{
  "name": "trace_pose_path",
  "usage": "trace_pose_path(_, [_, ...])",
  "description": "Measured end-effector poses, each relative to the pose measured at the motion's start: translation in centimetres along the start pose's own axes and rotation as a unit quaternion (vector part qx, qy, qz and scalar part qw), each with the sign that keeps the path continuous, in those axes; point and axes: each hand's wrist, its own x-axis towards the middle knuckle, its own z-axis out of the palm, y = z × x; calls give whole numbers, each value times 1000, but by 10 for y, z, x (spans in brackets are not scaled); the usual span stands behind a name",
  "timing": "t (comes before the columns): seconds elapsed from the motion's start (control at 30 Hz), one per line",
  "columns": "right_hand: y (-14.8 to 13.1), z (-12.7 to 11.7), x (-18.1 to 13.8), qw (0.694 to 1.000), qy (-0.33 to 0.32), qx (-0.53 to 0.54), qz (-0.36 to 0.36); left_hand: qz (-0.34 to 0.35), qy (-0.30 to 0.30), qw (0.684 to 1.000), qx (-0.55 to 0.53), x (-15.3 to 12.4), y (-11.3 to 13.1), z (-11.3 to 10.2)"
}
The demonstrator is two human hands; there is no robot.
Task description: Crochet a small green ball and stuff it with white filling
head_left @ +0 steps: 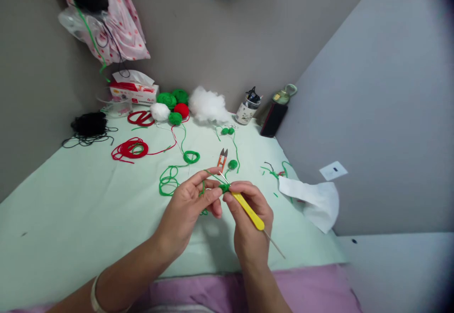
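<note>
Between my hands is a small piece of green crochet work [224, 188]. My left hand [193, 204] pinches it between thumb and fingers, and green yarn runs over the raised index finger. In my right hand [252, 223] is a crochet hook with a yellow handle [250, 211], its metal tip at the green piece. A thin metal rod [275, 245] sticks out below the same hand. Just beyond the fingers lie orange thread snips [222, 158] and a small green crocheted ball [232, 164]. Loose green yarn [169, 180] coils left of the hands.
Red yarn [130, 148], black yarn [89, 126] and red-handled scissors [141, 118] lie at the left. Yarn balls [166, 100], white stuffing [208, 106], a tissue box [135, 92], a pen jar [247, 109] and a phone [274, 119] line the back. White tissue [312, 199] lies right.
</note>
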Motion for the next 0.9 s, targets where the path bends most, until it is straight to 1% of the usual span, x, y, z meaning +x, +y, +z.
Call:
trace_pose_path(0.17, [9, 0, 3, 999, 9, 36, 24, 0, -14, 1000, -11, 2, -4, -1])
trace_pose_path(0.3, [10, 1, 5, 999, 5, 43, 14, -16, 3, 1000, -19, 3, 0, 0])
trace_pose_path(0.37, [7, 2, 4, 999, 5, 32, 2, -25, 0, 1000, -19, 2, 2, 0])
trace_pose_path(0.53, [1, 3, 3, 1000, 10, 6, -29, -51, -36, 998, -28, -1, 2, -3])
trace_pose_path(0.6, [3, 3, 2, 999, 16, 20, -24, -65, -53, 995, -48, -1, 1, -6])
trace_pose_path(0.7, [9, 1, 1, 999, 13, 51, 1, -83, -70, 991, -82, -1, -2, -8])
trace_pose_path(0.8, [13, 0, 0, 998, 4, 56, 22, -83, -57, 990, -100, 0, -2, -8])
trace_pose_path(0.9, [11, 0, 0, 999, 6, 36, 14, -82, -33, 990, -110, 1, 0, -6])
